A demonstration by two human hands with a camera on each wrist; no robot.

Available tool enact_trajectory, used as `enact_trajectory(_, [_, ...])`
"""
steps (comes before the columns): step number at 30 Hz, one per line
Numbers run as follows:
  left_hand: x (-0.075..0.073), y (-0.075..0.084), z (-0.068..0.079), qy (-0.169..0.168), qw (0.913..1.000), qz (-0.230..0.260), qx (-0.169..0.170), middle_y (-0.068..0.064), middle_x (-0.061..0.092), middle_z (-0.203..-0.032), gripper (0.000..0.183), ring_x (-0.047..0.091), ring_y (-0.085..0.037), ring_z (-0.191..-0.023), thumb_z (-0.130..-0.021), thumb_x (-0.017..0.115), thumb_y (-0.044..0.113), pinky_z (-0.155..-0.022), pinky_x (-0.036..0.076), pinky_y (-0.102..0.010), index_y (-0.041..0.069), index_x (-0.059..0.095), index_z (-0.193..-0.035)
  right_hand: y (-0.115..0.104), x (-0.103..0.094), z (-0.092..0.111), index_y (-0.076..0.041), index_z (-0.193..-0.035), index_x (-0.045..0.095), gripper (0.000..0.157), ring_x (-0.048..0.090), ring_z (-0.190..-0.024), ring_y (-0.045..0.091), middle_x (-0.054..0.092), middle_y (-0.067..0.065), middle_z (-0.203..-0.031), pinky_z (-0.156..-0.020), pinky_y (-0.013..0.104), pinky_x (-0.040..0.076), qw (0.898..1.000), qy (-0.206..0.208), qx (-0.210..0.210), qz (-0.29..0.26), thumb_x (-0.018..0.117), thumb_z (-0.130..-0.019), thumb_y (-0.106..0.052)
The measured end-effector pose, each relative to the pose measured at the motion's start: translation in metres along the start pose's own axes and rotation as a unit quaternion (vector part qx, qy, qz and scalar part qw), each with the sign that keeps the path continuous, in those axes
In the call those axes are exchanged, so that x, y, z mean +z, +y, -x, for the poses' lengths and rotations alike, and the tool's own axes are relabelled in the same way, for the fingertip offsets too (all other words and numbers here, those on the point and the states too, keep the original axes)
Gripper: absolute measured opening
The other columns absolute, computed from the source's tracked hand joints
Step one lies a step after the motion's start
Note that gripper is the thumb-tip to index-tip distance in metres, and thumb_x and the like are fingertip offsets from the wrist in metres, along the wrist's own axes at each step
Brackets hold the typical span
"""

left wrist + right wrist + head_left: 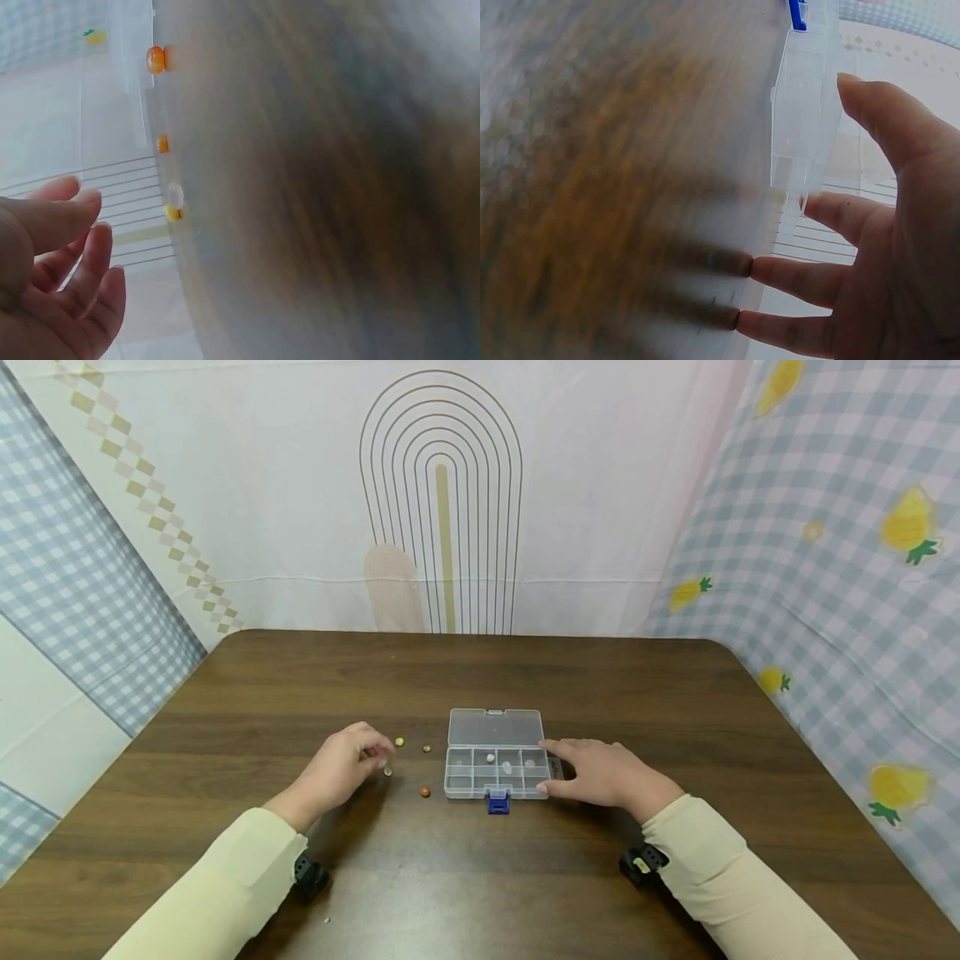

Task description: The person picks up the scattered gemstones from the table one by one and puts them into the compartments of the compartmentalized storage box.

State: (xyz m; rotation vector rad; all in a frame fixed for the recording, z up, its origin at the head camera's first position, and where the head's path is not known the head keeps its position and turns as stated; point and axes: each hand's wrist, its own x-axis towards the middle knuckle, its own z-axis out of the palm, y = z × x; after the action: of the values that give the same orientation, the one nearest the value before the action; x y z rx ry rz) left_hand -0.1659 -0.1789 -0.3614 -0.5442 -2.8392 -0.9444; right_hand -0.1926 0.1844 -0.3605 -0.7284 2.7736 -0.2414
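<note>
A clear plastic compartment box (459,782) lies on the table with its lid (495,727) folded back and a blue latch (498,803) at its front. Small white and clear pieces sit in some compartments. At the box's right end, my right hand (600,772) rests with thumb and index finger against its edges; the other fingertips (757,268) touch the table. My left hand (341,768) hovers left of the box, fingers loosely bent, nothing visible between them. Just past its fingertips is a small clear bead (176,195), in front of a yellow bead (172,213) in the left wrist view.
Between left hand and box lie a reddish-orange bead (425,792) and a small amber bead (427,748). A tiny pale piece (327,920) is near the front of the brown wooden table (480,877). Patterned cloths (600,485) hang behind and beside the table.
</note>
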Motion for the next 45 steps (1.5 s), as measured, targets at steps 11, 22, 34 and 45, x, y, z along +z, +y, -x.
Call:
enact_trajectory(11, [0.007,0.008,-0.006,0.072,0.9968,-0.006,0.033,-0.004,0.061,-0.092,0.011,0.063,-0.021,-0.085,-0.085,0.067,-0.006,-0.078,0.054,-0.038,0.002,0.071,-0.091,0.000,0.000,0.000,-0.017,-0.147,0.042,0.078,0.045,-0.130,0.038,0.047,0.015,-0.144,-0.099,0.066,0.035,1.000,0.000,0.003,0.000,0.053,-0.087,-0.066])
enact_trajectory(22, [0.014,0.019,-0.013,0.091,0.9949,0.002,0.044,-0.004,0.061,-0.091,0.013,0.062,-0.020,-0.083,-0.085,0.067,-0.006,-0.074,0.053,-0.037,0.003,0.071,-0.092,0.001,0.001,0.000,-0.017,-0.147,0.042,0.078,0.045,-0.130,0.038,0.047,0.014,-0.144,-0.098,0.064,0.036,1.000,0.002,0.000,0.001,0.052,-0.087,-0.067])
enact_trajectory(34, [0.027,0.031,-0.024,0.114,0.9898,-0.014,0.083,-0.002,0.062,-0.087,0.014,0.061,-0.020,-0.083,-0.083,0.070,-0.007,-0.075,0.052,-0.037,0.006,0.072,-0.088,0.000,0.001,0.000,-0.016,-0.146,0.043,0.079,0.046,-0.129,0.038,0.048,0.015,-0.143,-0.099,0.063,0.037,1.000,0.005,-0.001,0.001,0.053,-0.087,-0.067])
enact_trajectory(45, [0.033,0.039,-0.033,0.102,0.9913,-0.012,0.083,-0.002,0.062,-0.088,0.015,0.061,-0.018,-0.081,-0.083,0.069,-0.007,-0.074,0.052,-0.034,0.007,0.072,-0.089,-0.001,0.000,0.000,-0.017,-0.147,0.042,0.078,0.046,-0.129,0.038,0.048,0.015,-0.144,-0.098,0.065,0.036,1.000,0.003,0.004,0.000,0.053,-0.087,-0.067])
